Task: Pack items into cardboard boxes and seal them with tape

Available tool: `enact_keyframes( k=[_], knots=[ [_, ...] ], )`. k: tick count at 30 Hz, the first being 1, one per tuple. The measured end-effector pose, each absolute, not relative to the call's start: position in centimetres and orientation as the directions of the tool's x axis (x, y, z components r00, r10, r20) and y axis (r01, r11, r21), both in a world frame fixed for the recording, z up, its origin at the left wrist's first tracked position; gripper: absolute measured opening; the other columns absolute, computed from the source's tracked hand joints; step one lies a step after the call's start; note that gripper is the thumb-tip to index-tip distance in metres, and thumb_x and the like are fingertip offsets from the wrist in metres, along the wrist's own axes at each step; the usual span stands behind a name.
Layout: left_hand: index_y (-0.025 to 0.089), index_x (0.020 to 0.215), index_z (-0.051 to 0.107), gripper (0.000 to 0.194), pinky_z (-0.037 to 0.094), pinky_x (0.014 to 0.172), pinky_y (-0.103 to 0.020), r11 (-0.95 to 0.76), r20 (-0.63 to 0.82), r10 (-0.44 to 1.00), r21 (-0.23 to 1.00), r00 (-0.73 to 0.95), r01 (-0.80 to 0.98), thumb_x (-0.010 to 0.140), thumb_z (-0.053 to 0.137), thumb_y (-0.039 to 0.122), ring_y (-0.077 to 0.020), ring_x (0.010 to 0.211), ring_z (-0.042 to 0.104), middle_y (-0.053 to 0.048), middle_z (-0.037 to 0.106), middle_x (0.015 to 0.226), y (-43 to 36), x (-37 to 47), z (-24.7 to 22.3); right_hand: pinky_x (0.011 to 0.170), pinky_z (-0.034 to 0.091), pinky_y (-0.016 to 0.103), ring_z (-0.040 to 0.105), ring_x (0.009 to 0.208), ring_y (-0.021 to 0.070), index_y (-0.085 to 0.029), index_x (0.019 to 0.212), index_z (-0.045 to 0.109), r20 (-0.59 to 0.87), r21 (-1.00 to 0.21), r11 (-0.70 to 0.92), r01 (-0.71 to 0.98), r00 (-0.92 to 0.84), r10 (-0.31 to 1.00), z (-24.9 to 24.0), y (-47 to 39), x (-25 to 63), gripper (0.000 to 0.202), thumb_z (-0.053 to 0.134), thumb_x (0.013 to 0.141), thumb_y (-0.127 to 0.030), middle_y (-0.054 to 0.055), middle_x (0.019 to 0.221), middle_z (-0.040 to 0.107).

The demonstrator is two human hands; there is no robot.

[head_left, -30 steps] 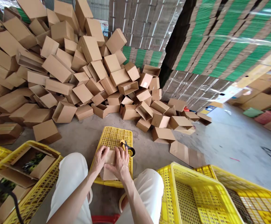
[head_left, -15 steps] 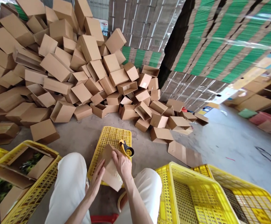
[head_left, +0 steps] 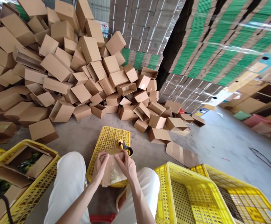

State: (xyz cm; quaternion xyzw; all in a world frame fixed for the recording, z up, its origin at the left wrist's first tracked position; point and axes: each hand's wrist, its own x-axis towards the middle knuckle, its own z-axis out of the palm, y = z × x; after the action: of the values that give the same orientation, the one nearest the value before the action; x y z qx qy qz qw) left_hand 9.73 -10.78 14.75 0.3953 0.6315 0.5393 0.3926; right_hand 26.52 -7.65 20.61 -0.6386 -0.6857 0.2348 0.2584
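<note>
A small cardboard box (head_left: 113,171) with a shiny, clear face, perhaps tape, is between my hands above an upturned yellow crate (head_left: 106,133). My left hand (head_left: 100,166) grips its far left edge, thumb on top and fingers curled underneath. At the far right edge my right hand (head_left: 127,165) holds it in the same way, thumb pointing inward. Just beyond the right fingers a yellow and black tape dispenser (head_left: 125,147) lies on the crate. The box's underside is hidden.
Many brown cardboard boxes (head_left: 84,93) are heaped ahead. Yellow crates (head_left: 173,193) stand to my right. On my left, a crate (head_left: 53,154) holds open cartons with dark green contents. Stacks of flattened cardboard (head_left: 198,40) rise at the back right.
The box has turned from a slant to nearly square with me. My left hand has moved from its side up to the far left edge, and my right hand's grip has shifted.
</note>
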Motion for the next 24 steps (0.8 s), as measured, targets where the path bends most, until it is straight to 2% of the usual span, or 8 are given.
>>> enact_keyframes(
  k=[4,8,10,13,16,19,22,24],
  knots=[
    [0.024,0.099,0.069,0.046,0.057,0.099,-0.042,0.066,-0.012,0.963,0.979,-0.269,0.193,0.094,0.062,0.069,-0.0295,0.105,0.075,-0.009,0.08,0.106,-8.4,8.5,17.0,0.086,0.06,0.034,0.078,0.092,0.0256,-0.027,0.106,0.075,0.128,-0.747,0.115,0.654,-0.029,0.991,20.2,-7.0,25.7,0.041,0.056,0.101,-0.063,0.005,0.098,0.082],
    [0.025,0.084,0.066,0.045,0.056,0.09,-0.036,-0.068,0.149,0.971,0.923,-0.188,0.379,0.102,0.049,0.063,-0.0253,0.091,0.072,-0.006,0.075,0.091,-6.1,8.3,17.6,0.102,0.056,0.035,0.074,0.105,0.0243,-0.024,0.098,0.076,0.282,-0.765,0.293,0.574,-0.11,0.953,20.2,-5.0,24.6,0.046,0.044,0.11,-0.054,0.01,0.11,0.078],
    [0.026,0.082,0.065,0.044,0.054,0.093,-0.036,-0.114,0.205,0.966,0.886,-0.157,0.45,0.105,0.047,0.058,-0.0244,0.09,0.069,-0.007,0.072,0.09,-5.2,8.3,17.7,0.114,0.051,0.04,0.069,0.118,0.0256,-0.022,0.104,0.077,0.337,-0.727,0.356,0.587,-0.147,0.93,20.1,-4.1,24.3,0.047,0.039,0.112,-0.049,0.012,0.119,0.076],
    [0.025,0.086,0.068,0.041,0.053,0.097,-0.037,-0.196,0.295,0.951,0.801,-0.088,0.565,0.109,0.044,0.048,-0.0245,0.093,0.067,-0.008,0.07,0.092,-4.4,8.0,17.7,0.126,0.039,0.049,0.058,0.138,0.0275,-0.022,0.126,0.075,0.367,-0.614,0.475,0.63,-0.305,0.879,19.7,-3.3,24.6,0.046,0.036,0.114,-0.043,0.012,0.133,0.072],
    [0.025,0.093,0.07,0.036,0.052,0.104,-0.041,-0.277,0.352,0.936,0.754,-0.009,0.596,0.11,0.044,0.042,-0.0262,0.102,0.066,-0.009,0.072,0.098,-4.1,7.7,17.8,0.126,0.038,0.056,0.049,0.146,0.0324,-0.022,0.148,0.062,0.314,-0.498,0.572,0.652,-0.479,0.819,19.4,-3.0,25.8,0.05,0.052,0.109,-0.051,0.014,0.145,0.065],
    [0.025,0.104,0.074,0.031,0.046,0.118,-0.046,-0.304,0.369,0.929,0.746,0.012,0.592,0.109,0.046,0.038,-0.029,0.125,0.061,-0.011,0.072,0.118,-4.5,7.6,17.6,0.124,0.04,0.056,0.048,0.147,0.0366,-0.024,0.16,0.05,0.196,-0.447,0.597,0.667,-0.578,0.792,19.6,-3.0,26.8,0.083,0.075,0.092,-0.064,0.016,0.155,0.057],
    [0.025,0.114,0.075,0.032,0.036,0.127,-0.051,-0.257,0.373,0.926,0.737,-0.059,0.626,0.108,0.048,0.04,-0.0322,0.144,0.049,-0.013,0.062,0.143,-5.5,7.8,17.0,0.122,0.043,0.053,0.046,0.149,0.0383,-0.029,0.165,0.043,0.103,-0.443,0.562,0.699,-0.582,0.806,19.9,-3.3,27.1,0.102,0.084,0.08,-0.069,0.014,0.163,0.049],
    [0.024,0.13,0.071,0.037,0.033,0.13,-0.051,-0.226,0.358,0.929,0.746,-0.091,0.627,0.108,0.048,0.043,-0.0329,0.152,0.043,-0.014,0.052,0.157,-6.7,8.1,16.3,0.12,0.045,0.052,0.046,0.149,0.0386,-0.031,0.165,0.042,0.09,-0.439,0.53,0.725,-0.552,0.829,20.0,-3.6,27.1,0.101,0.083,0.081,-0.069,0.013,0.165,0.047]
  ],
)
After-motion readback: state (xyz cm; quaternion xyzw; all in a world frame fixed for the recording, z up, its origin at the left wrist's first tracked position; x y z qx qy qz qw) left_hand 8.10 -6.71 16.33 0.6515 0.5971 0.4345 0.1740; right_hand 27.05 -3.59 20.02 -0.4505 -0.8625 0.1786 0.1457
